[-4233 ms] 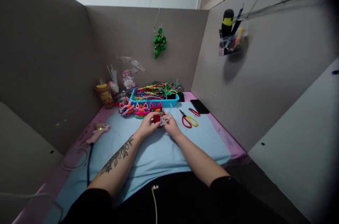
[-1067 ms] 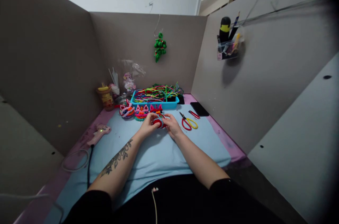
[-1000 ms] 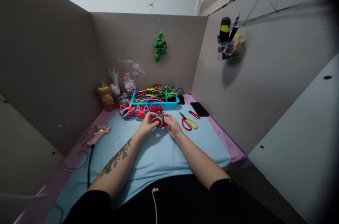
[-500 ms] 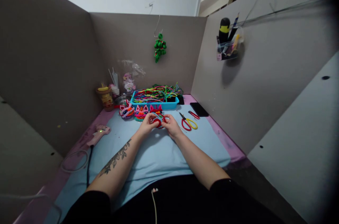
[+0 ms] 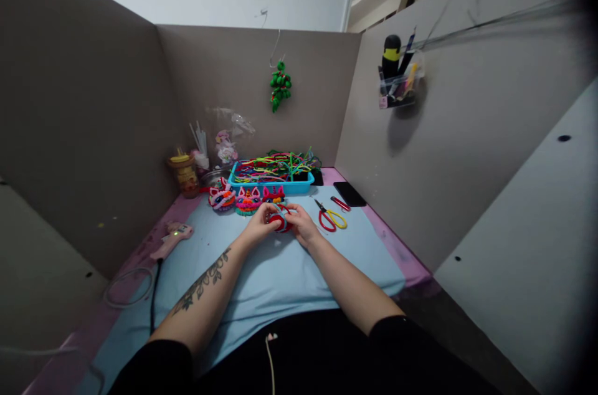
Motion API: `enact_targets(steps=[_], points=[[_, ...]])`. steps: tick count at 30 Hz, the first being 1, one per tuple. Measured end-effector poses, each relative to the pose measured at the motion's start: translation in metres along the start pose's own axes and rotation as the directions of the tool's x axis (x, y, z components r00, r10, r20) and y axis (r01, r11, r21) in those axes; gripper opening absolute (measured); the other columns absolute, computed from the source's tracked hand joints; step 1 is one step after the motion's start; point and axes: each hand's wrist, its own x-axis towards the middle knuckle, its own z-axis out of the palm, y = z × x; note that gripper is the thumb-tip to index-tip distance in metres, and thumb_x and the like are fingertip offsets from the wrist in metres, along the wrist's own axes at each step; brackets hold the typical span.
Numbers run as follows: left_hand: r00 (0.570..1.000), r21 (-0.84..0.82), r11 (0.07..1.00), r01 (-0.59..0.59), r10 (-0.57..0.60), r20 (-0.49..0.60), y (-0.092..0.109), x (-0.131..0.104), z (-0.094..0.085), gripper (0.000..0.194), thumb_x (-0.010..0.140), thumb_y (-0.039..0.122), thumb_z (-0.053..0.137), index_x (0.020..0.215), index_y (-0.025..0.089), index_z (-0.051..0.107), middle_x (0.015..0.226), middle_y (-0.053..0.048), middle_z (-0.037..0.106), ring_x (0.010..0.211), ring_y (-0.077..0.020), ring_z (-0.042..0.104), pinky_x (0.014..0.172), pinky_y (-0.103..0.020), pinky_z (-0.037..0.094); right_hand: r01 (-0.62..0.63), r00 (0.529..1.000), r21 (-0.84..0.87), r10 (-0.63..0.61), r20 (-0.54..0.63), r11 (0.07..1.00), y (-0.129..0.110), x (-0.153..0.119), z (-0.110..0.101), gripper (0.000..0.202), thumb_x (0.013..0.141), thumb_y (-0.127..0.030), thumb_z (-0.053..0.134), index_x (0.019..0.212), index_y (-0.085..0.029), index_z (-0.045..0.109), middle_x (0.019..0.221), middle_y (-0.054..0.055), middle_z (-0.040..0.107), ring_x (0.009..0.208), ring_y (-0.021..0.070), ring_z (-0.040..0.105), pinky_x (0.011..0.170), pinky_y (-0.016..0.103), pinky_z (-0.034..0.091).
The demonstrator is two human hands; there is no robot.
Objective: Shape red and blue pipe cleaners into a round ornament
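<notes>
Between my two hands is a small rounded piece made of red and light blue fuzzy pipe cleaners (image 5: 282, 224). My left hand (image 5: 260, 225) grips it from the left, the thumb pressed on its red front. On the other side, my right hand (image 5: 303, 225) pinches its edge and a red strand near the top. Fingers cover parts of the piece. Just behind them stand several finished pipe-cleaner animal heads with pointed ears, among them a pink and orange one (image 5: 248, 200). Scissors with one red and one yellow handle (image 5: 331, 218) lie to the right of my right hand.
A blue tray (image 5: 271, 187) full of colourful pipe cleaners stands at the back. To the right lie a red cutter (image 5: 341, 203) and a black phone (image 5: 350, 194). A pink glue gun (image 5: 172, 240) with a cord rests left. Partition walls (image 5: 252, 83) enclose the table.
The red and blue piece has turned in my hands, showing more of its red front and a light blue strand across it. The view has shifted slightly.
</notes>
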Motion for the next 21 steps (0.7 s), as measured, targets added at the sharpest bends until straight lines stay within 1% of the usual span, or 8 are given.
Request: enact_targets(steps=[4,7,14,21], points=[[1.0,-0.019,1.0,0.002,-0.002,-0.007,0.0056,-0.0002,0.0016,0.044,0.057,0.038,0.079,0.083,0.018,0.049,0.084,-0.001,0.053,0.076,-0.0138,0.052,0.07,-0.027,0.041,0.003,1.0,-0.009,-0.003,0.003,1.0,0.0003,0.0001,-0.0004,0.042,0.055,-0.022,0.076,0.089,-0.021,0.051,0.061,-0.006,0.063,0.05,0.011,0.057,0.053,0.023,0.043],[1.0,-0.013,1.0,0.0,0.0,0.007,0.0061,-0.0007,0.0013,0.043,0.059,0.037,0.078,0.084,0.018,0.049,0.086,-0.001,0.053,0.077,-0.0135,0.052,0.07,-0.027,0.041,-0.001,1.0,-0.007,0.001,0.007,1.0,0.0,-0.0008,-0.0001,0.043,0.055,-0.021,0.076,0.089,-0.021,0.05,0.06,-0.007,0.063,0.05,0.0101,0.056,0.052,0.022,0.042],[0.999,0.036,0.999,-0.036,0.035,0.041,0.0017,-0.0015,-0.0007,0.037,0.064,0.03,0.075,0.087,0.018,0.049,0.087,-0.001,0.053,0.076,-0.013,0.051,0.068,-0.025,0.04,-0.008,1.0,-0.015,0.008,0.016,1.0,-0.0008,-0.0027,0.0013,0.044,0.054,-0.02,0.075,0.088,-0.02,0.049,0.059,-0.007,0.063,0.049,0.0095,0.056,0.052,0.022,0.043],[0.995,0.105,0.992,-0.073,0.066,0.071,-0.0026,-0.0013,-0.0011,0.032,0.068,0.027,0.071,0.089,0.019,0.049,0.087,0.0,0.051,0.077,-0.0125,0.05,0.07,-0.025,0.04,0.038,0.999,-0.001,-0.038,0.018,0.999,0.003,-0.0006,-0.0006,0.044,0.053,-0.016,0.074,0.086,-0.022,0.046,0.056,-0.01,0.058,0.045,0.007,0.05,0.049,0.019,0.039]])
